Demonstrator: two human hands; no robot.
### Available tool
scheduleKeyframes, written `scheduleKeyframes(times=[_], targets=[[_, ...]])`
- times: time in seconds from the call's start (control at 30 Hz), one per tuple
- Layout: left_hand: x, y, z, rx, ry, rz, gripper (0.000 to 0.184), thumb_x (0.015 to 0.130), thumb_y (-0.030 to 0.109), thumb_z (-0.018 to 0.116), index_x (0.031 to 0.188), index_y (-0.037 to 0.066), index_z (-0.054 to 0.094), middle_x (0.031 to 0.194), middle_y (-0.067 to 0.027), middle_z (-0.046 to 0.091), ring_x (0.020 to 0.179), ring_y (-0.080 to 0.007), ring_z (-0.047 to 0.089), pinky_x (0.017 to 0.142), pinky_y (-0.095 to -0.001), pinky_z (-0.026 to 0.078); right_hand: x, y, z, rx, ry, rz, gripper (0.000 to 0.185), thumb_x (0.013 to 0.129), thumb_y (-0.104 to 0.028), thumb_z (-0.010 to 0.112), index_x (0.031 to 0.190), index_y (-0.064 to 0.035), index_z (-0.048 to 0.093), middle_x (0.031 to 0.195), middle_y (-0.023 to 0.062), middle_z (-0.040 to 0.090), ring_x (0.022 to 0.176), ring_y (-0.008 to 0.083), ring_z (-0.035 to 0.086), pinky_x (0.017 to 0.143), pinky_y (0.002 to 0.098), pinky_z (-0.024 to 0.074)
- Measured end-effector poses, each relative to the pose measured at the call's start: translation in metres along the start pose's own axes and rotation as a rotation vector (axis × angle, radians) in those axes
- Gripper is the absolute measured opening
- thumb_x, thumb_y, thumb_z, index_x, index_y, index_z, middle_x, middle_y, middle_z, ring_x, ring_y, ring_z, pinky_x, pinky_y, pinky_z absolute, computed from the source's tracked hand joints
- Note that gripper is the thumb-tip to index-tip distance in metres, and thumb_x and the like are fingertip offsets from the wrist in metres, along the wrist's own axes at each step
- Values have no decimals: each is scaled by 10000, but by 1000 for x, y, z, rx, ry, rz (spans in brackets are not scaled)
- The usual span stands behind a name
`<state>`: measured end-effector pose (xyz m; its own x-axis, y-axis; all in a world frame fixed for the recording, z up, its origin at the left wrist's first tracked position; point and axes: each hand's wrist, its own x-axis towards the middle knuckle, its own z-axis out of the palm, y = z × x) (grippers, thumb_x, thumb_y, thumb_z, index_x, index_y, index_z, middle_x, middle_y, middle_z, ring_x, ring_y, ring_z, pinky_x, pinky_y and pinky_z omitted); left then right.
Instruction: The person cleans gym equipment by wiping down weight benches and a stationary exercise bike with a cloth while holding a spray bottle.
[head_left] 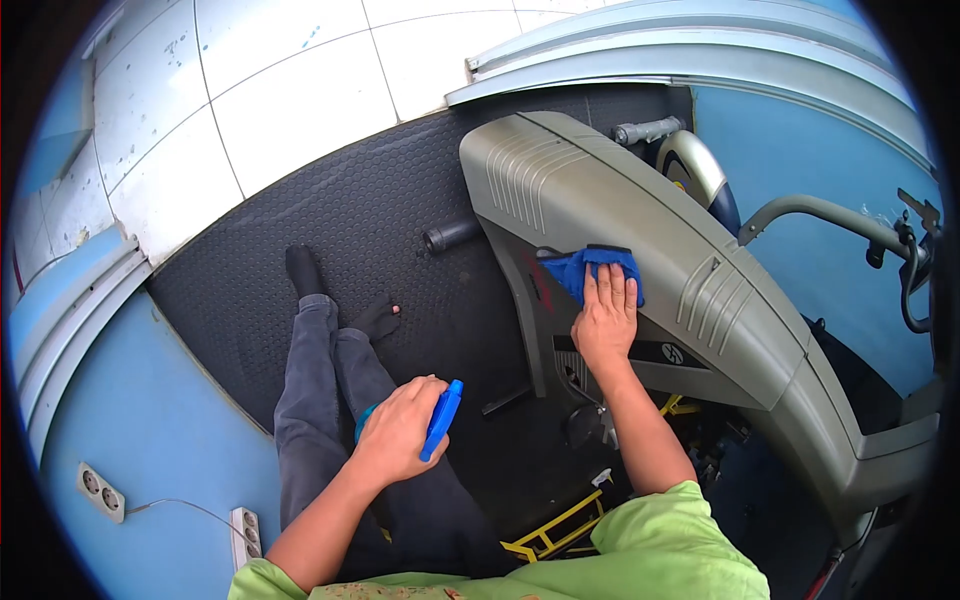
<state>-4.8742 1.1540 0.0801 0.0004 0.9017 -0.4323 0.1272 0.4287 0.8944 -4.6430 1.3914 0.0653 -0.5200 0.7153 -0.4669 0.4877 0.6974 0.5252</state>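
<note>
My right hand [607, 325] presses a blue cloth [566, 272] against the side of a grey-beige exercise machine housing [640, 215]. Its fingers lie extended over the cloth and hold it on the panel. My left hand [400, 432] is wrapped round a spray bottle with a blue trigger head [442, 420], held above my legs and apart from the machine. Most of the bottle is hidden behind the hand. Below the cloth, a round logo [672, 354] shows on a dark stripe of the housing.
Dark textured matting [400, 190] lies under my feet, with white tiles [290, 100] beyond. A dark cylindrical peg [452, 235] juts from the machine's base. Handlebars [830, 208] stand at right. Yellow metal frames [555, 525] are near my right side. Power sockets [102, 491] with a cable lie at lower left.
</note>
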Motion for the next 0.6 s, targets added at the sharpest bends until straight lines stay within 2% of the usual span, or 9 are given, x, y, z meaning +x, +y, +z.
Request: scheduleKeyframes(times=[0.1,0.2,0.27,0.3,0.4,0.47,0.5,0.57,0.6], targets=[[0,34,-11,8,17,62,518,668,62,640,1165,-19,517,1146,-225,579,1079,-413,578,938,-450,478,-67,61,-45,1,70,102,615,814,-202,546,1413,-85,473,1472,59,439,1436,226,287,1200,424,60],[-2,80,-20,58,-38,138,568,675,59,695,1207,-5,508,1201,-199,567,1128,-384,567,956,-436,478,-124,115,-91,59,152,258,693,747,-232,604,1405,-56,475,1452,136,437,1422,321,294,1192,480,90],[-5,112,-22,74,-64,209,571,676,65,694,1211,-6,508,1196,-198,569,1121,-384,570,953,-434,479,-149,145,-108,-118,459,557,775,683,-256,637,1402,-24,464,1418,230,422,1392,431,289,1174,552,108],[-6,126,-21,83,-83,241,573,677,72,693,1214,-6,508,1190,-197,570,1115,-384,573,950,-433,481,-151,149,-125,-48,433,772,813,671,-260,627,1415,1,431,1382,285,404,1382,493,248,1156,599,109],[-10,159,-13,83,-138,321,552,672,90,663,1193,-6,506,1160,-213,572,1070,-410,580,916,-451,484,-120,119,-136,113,355,870,817,677,-270,613,1431,-25,416,1375,260,409,1391,488,224,1159,593,101],[-17,178,-14,101,-189,334,553,677,98,666,1198,3,508,1169,-210,570,1069,-407,581,918,-445,484,-111,110,-91,107,368,623,879,669,-301,616,1471,-50,356,1404,233,392,1421,447,186,1177,562,53],[-22,182,-15,103,-200,362,551,677,102,666,1196,3,510,1159,-208,572,1059,-407,582,911,-445,484,-117,116,-87,110,373,639,879,669,-301,616,1471,-50,356,1404,233,392,1421,447,186,1177,562,53],[-25,193,-16,116,-210,392,549,677,106,667,1194,4,511,1150,-207,573,1048,-407,584,903,-444,484,-138,136,-82,19,410,390,843,674,-315,614,1454,-81,399,1386,193,417,1413,403,229,1181,546,55],[-25,199,-16,123,-259,356,547,678,110,669,1192,6,513,1131,-203,574,1038,-406,583,894,-446,483,-156,146,-83,-6,412,443,826,675,-317,616,1442,-83,421,1379,182,426,1406,386,245,1181,542,60]])
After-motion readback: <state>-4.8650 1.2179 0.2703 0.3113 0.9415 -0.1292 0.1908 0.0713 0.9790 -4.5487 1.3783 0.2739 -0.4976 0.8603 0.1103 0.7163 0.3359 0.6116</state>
